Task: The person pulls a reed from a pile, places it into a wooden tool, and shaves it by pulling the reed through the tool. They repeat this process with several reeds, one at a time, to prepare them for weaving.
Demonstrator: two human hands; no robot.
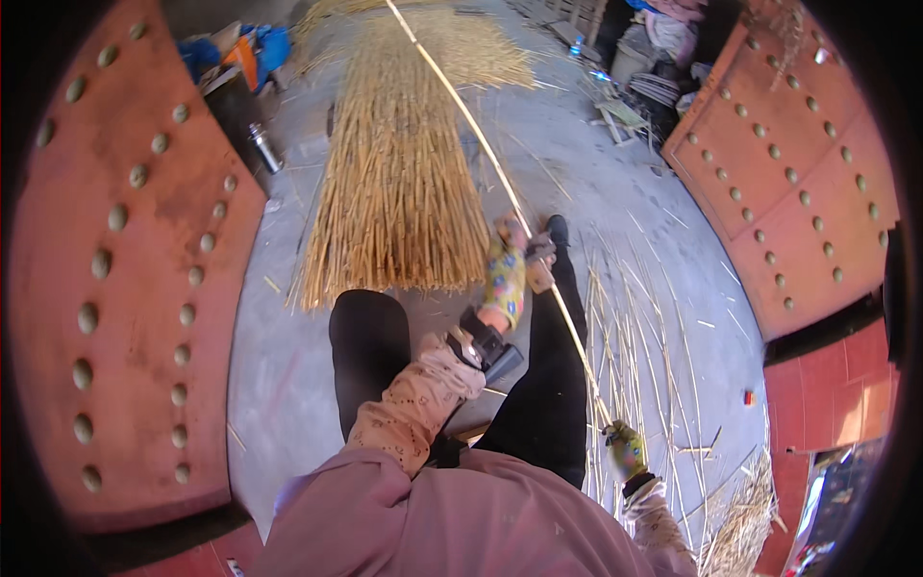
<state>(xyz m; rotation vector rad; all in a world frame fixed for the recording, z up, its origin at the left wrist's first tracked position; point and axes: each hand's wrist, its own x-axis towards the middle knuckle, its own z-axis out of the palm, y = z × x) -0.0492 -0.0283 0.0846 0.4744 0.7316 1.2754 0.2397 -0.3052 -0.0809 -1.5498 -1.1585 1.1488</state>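
A long pale reed stalk runs slantwise from the far middle, past my right knee, to my right side. My left hand, in a flowered glove with bare fingertips, is closed around the stalk near the knee. A small grey-brown piece sits against the stalk there; I cannot make out what it is. Low on the right, my right hand, in a similar glove, is closed at the stalk's near end. A black band with a dark box wraps my left wrist.
A thick layer of cut reeds lies ahead on the grey floor. Loose thin stalks and a heap of peelings lie at my right. Red studded doors flank me. A metal flask stands at left.
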